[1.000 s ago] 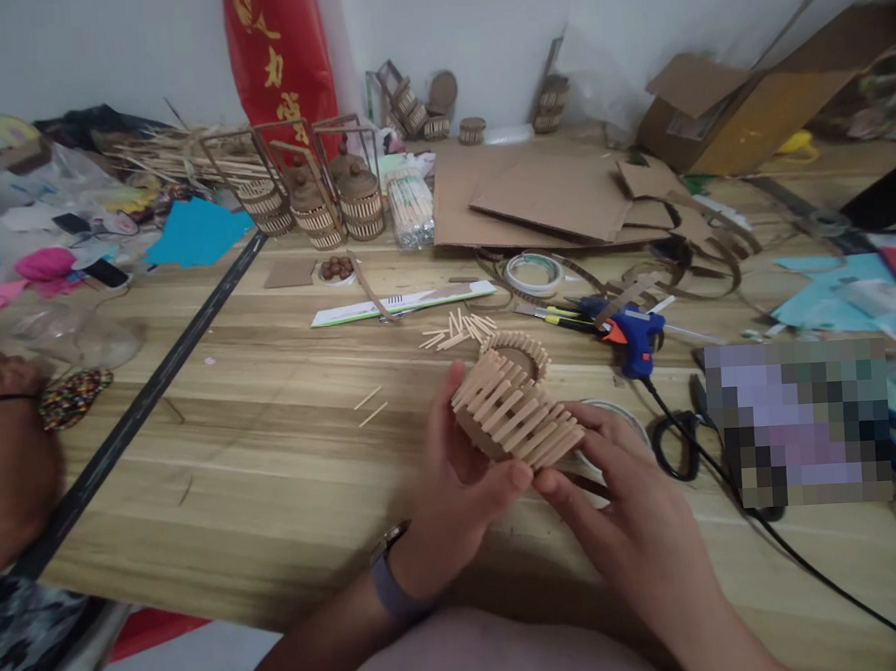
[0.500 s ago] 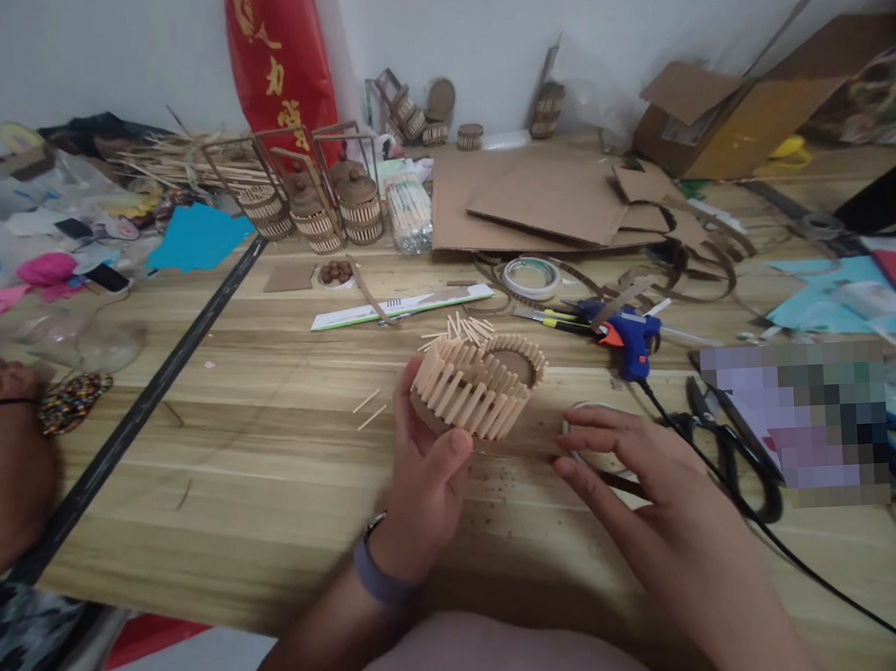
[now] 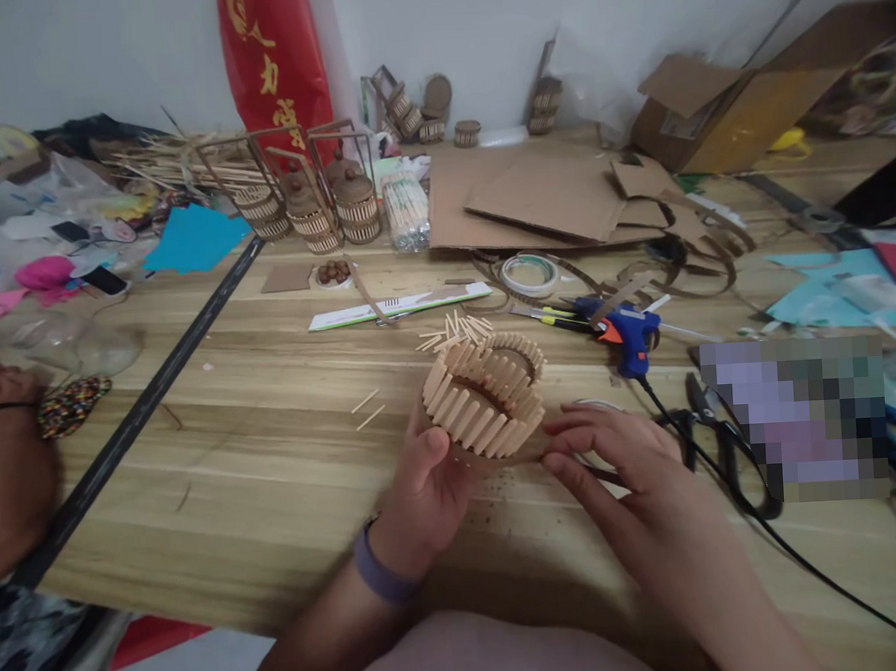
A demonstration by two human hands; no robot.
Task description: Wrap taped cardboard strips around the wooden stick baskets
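My left hand (image 3: 435, 486) is closed around a small round basket (image 3: 485, 399) of pale wooden sticks, set upright in a ring on a brown cardboard base. The basket is tilted, so its inside shows. To the right of it, the thumb and fingertips of my right hand (image 3: 620, 467) are pinched on a thin brown strip (image 3: 607, 475), which seems to run towards the basket's base; its far part is hard to see. Loose short sticks (image 3: 459, 328) lie in a pile just behind the basket. Two more sticks (image 3: 368, 410) lie to its left.
A blue glue gun (image 3: 632, 338), a tape roll (image 3: 529, 274) and black scissors (image 3: 731, 451) lie to the right. Cardboard sheets (image 3: 531, 196) and finished little baskets (image 3: 313, 222) stand behind. Another person's arm (image 3: 11, 469) rests at the left. A cable crosses the right side.
My left hand has turned the basket, tipping its opening more towards me. My right hand has moved slightly left, closer to the basket.
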